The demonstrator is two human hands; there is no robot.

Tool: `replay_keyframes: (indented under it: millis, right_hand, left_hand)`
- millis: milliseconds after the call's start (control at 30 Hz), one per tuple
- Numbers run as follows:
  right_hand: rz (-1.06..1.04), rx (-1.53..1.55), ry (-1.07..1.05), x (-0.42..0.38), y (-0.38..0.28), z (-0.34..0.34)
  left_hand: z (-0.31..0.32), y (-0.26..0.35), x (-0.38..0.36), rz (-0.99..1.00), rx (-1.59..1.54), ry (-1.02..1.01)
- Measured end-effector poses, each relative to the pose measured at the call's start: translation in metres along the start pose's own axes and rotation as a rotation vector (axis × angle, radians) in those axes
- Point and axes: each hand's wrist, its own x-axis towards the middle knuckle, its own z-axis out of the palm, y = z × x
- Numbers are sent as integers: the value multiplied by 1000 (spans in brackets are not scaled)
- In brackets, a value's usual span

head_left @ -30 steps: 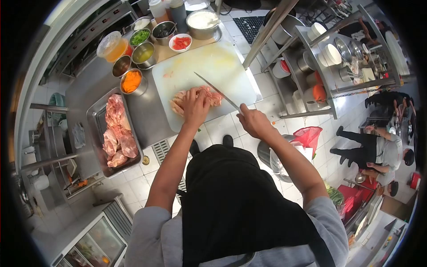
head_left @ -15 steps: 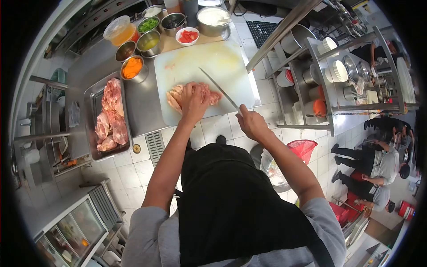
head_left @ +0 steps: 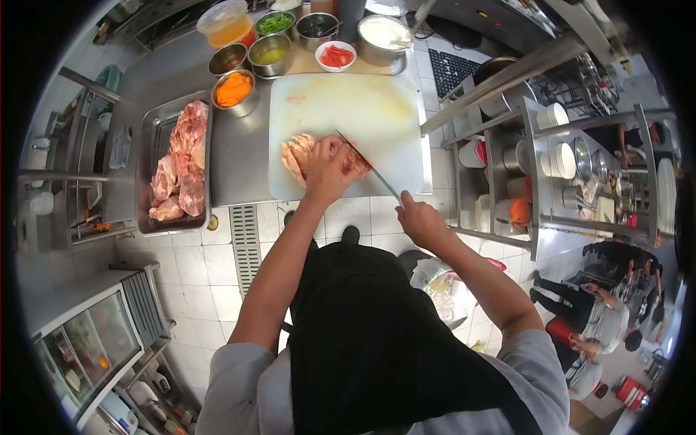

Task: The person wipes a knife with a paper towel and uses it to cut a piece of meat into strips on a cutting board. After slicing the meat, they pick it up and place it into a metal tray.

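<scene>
A white cutting board (head_left: pixel 348 94) lies on the steel table. On its near part rests a pile of raw chicken (head_left: pixel 293 159), pale on the left and pinker on the right. My left hand (head_left: pixel 326 176) presses down on the chicken with its fingers curled over it. In my right hand (head_left: pixel 423 222), closed round the handle, is a long knife (head_left: pixel 381 180). Its blade slants up and left, lying against the right part of the chicken beside my left fingers. The handle is mostly hidden in my grip.
Left of the board sits a steel tray (head_left: pixel 155 130) with large raw meat pieces (head_left: pixel 190 159). Behind stand bowls of orange slices (head_left: pixel 234 88), yellow liquid (head_left: pixel 270 56) and red strips (head_left: pixel 336 56), plus a pot of white stuff (head_left: pixel 383 33). A metal post (head_left: pixel 500 83) rises at right; people work beyond.
The knife has moved left, from beside the chicken onto its right part. My left hand stays on the pile, its fingers shifted. The whole view has turned slightly.
</scene>
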Motion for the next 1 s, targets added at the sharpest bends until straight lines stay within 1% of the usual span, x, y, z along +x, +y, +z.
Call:
replay_keyframes:
  millis: [33, 100, 133, 167, 200, 233, 300, 333, 433, 567, 667, 700, 733, 800, 867, 900, 933, 967, 1000]
  right_hand:
    - [-4, 0, -9, 21, -2, 11]
    - [-150, 76, 155, 58, 0, 28]
    - [-158, 76, 157, 70, 0, 26]
    - [-194, 106, 171, 77, 1, 25]
    - [-225, 132, 184, 74, -2, 19]
    - [-227, 122, 197, 69, -3, 11]
    - [-148, 67, 159, 58, -15, -5]
    - [-99, 60, 120, 47, -22, -10]
    - [-62, 13, 59, 14, -31, -15]
    - [-41, -12, 51, -15, -24, -7]
    - [20, -15, -16, -21, -24, -6]
    - [53, -15, -47, -18, -25, -6]
    - [44, -17, -52, -3, -22, 6]
    - [-54, 49, 125, 34, -11, 40]
    - [-69, 88, 154, 76, -37, 23]
    - [-201, 132, 255, 94, -31, 25]
    - [-285, 98, 229, 105, -19, 33]
    - [-376, 51, 211, 117, -9, 32]
    - [-382, 43, 220, 108, -15, 15]
  left_hand:
    - [0, -2, 2, 3, -24, -6]
    - [5, 6, -11, -9, -68, -39]
    - [3, 4, -8, -19, -50, -45]
    - [0, 2, -5, -22, -34, -55]
    - [-2, 2, -4, -14, -90, -70]
    - [-1, 1, -4, -5, -93, -59]
    - [-2, -8, -3, 33, -145, 10]
    - [-7, -10, -5, 27, -139, 5]
    - [-4, -4, -9, 53, -143, 27]
    - [-9, -4, -6, 27, -134, -19]
    - [-6, -4, -5, 37, -138, -28]
    - [-5, -7, -5, 37, -135, -24]
    - [-6, -10, -4, 29, -130, -21]
    - [-3, -7, -7, 17, -95, -49]
    - [0, -9, -6, 25, -105, -30]
    - [-2, -9, -7, 46, -117, -19]
    - [-8, -8, -5, 18, -148, -76]
    - [-12, -11, 0, 36, -140, -62]
    - [-12, -14, -1, 35, -189, -54]
